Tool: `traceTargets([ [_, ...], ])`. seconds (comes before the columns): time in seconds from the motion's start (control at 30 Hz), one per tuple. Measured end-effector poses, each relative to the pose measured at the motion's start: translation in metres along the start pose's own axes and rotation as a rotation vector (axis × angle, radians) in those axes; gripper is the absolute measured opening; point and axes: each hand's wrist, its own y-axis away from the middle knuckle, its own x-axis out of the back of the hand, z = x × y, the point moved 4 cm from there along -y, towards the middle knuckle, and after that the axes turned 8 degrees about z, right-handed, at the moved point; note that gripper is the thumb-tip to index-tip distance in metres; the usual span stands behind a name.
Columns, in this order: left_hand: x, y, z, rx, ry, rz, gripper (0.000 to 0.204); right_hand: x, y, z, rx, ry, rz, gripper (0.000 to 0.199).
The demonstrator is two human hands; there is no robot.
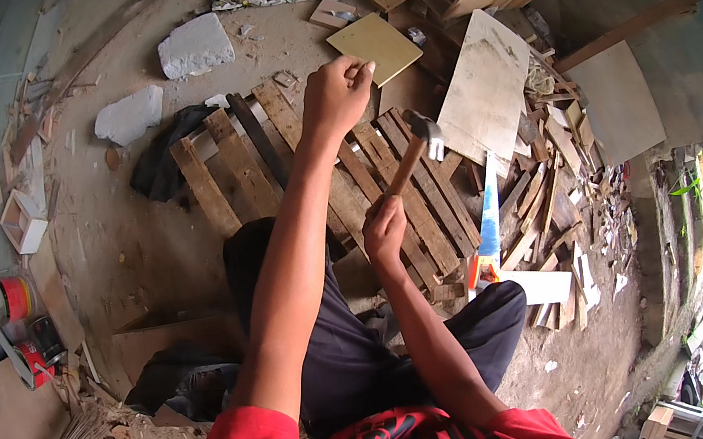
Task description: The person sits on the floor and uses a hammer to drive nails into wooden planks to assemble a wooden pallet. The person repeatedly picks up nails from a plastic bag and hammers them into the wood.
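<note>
My right hand point(384, 231) grips the wooden handle of a hammer point(415, 150), whose metal head is raised over a wooden slatted pallet point(253, 166) lying on the dirt floor. My left hand point(336, 92) reaches forward over the pallet's far end, fingers pinched together on something too small to make out, possibly a nail. I am sitting with my legs in dark trousers beside the pallet.
A handsaw point(487, 228) with an orange handle lies right of the pallet. Scrap wood point(561, 182) and a pale board point(484, 88) are piled to the right. Stone chunks point(194, 47) lie beyond. Red paint tins point(14, 302) and a brush point(79, 437) stand at left.
</note>
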Motion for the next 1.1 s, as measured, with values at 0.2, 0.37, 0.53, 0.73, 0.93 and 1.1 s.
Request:
traceTargets([
  [0.2, -0.006, -0.002, -0.005, -0.055, 0.017, 0.027, 0.035, 0.0, -0.012, 0.007, -0.355, 0.174, -0.189, 0.055],
  [0.37, -0.004, -0.003, 0.001, -0.027, 0.009, 0.023, 0.034, 0.0, -0.008, 0.012, -0.26, 0.171, -0.184, 0.051],
  [0.53, 0.001, 0.0, 0.001, -0.028, 0.059, 0.027, 0.035, -0.004, -0.005, 0.008, -0.144, 0.036, -0.123, 0.052],
  [0.73, 0.0, -0.002, 0.002, 0.007, 0.01, 0.025, 0.034, -0.003, -0.001, 0.013, -0.131, 0.233, -0.124, 0.052],
  [0.93, -0.006, -0.003, -0.004, -0.02, 0.01, 0.032, 0.033, 0.007, 0.001, 0.015, -0.215, 0.174, -0.179, 0.053],
  [1.1, 0.0, 0.0, -0.002, -0.023, 0.047, 0.036, 0.032, -0.002, -0.004, 0.017, -0.267, 0.207, -0.21, 0.051],
])
